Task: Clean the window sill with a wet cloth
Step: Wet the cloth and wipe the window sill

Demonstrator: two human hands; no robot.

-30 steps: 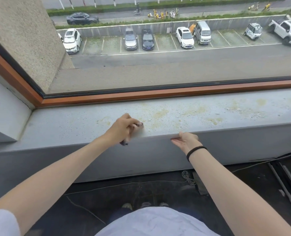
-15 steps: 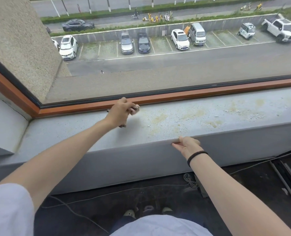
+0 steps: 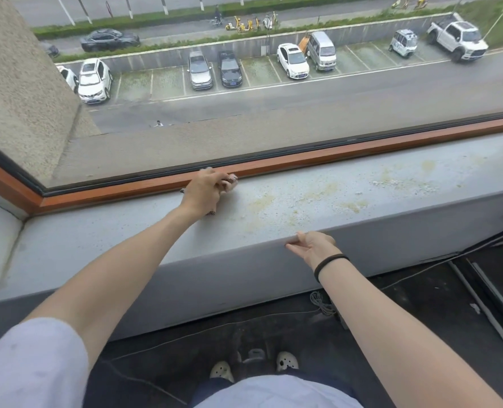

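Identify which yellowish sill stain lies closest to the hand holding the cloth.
The leftmost stain, just right of the left hand; the others lie farther right.

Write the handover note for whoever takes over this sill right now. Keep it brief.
Left hand grips the cloth at the back of the window sill, against the wooden frame.
Right hand is open, resting on the sill's front edge.
Done: the stretch left of the cloth looks free of stains.
Left: yellowish stains and white grit to its right.
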